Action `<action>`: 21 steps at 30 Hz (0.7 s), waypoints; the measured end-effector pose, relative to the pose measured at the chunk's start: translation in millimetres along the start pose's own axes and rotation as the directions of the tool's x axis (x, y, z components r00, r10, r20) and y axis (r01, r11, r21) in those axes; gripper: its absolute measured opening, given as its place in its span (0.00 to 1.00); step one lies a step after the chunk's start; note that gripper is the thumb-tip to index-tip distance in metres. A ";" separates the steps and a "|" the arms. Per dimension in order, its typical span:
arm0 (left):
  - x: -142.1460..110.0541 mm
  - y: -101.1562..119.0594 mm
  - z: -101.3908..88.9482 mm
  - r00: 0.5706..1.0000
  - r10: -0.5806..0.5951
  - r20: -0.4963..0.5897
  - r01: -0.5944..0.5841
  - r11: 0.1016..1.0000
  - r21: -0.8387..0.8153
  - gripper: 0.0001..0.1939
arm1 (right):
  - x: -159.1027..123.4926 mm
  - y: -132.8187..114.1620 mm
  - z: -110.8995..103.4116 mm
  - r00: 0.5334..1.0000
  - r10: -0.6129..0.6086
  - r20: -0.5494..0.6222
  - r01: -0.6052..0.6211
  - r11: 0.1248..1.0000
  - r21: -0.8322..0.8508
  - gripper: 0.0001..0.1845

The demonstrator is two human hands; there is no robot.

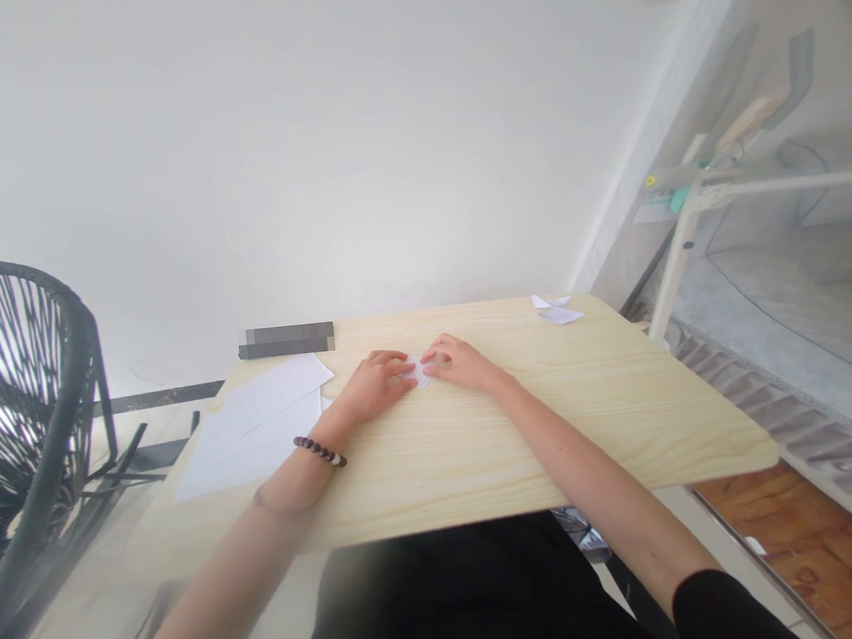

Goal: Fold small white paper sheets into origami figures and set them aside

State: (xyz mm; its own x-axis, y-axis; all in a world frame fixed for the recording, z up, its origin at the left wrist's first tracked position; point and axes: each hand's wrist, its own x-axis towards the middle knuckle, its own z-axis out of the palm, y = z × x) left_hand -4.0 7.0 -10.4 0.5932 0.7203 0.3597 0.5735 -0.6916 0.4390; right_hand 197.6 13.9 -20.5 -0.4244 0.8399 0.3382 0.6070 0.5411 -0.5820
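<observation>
We look down at a pale wood-grain table [614, 392]; taking its small folded white paper [420, 371] as the clock's center, our left hand [381, 382] is at nine o'clock, our right hand [461, 361] at three. Our right thumb and fingers pinch the paper's edge; our left fingertips touch its other side, but we cannot tell whether they pinch or press. Loose white sheets [248, 427] lie between eight and nine o'clock, folded paper pieces [561, 315] between two and three.
</observation>
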 end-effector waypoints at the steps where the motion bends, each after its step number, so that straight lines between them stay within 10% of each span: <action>1: -0.3 1.3 -0.6 1.000 0.007 0.001 -0.007 1.000 0.013 0.16 | -0.5 0.5 -3.0 0.998 -0.014 0.054 0.012 0.999 0.036 0.13; 15: -0.3 10.5 -4.6 1.000 0.012 0.018 -0.014 0.997 0.071 0.18 | -2.6 5.9 -7.5 0.995 0.009 0.098 -0.028 0.980 0.195 0.16; 21: -0.7 7.0 -1.6 0.999 -0.034 -0.022 0.035 0.999 0.030 0.19 | 0.0 7.9 -1.9 0.999 0.007 -0.052 0.002 0.982 0.189 0.11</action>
State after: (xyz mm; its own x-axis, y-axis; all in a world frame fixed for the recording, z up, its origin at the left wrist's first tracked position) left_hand -1.3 1.7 -6.3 0.5605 0.7444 0.3630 0.6103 -0.6675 0.4264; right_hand 203.7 18.3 -23.7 -0.3846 0.8450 0.3716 0.4684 0.5255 -0.7102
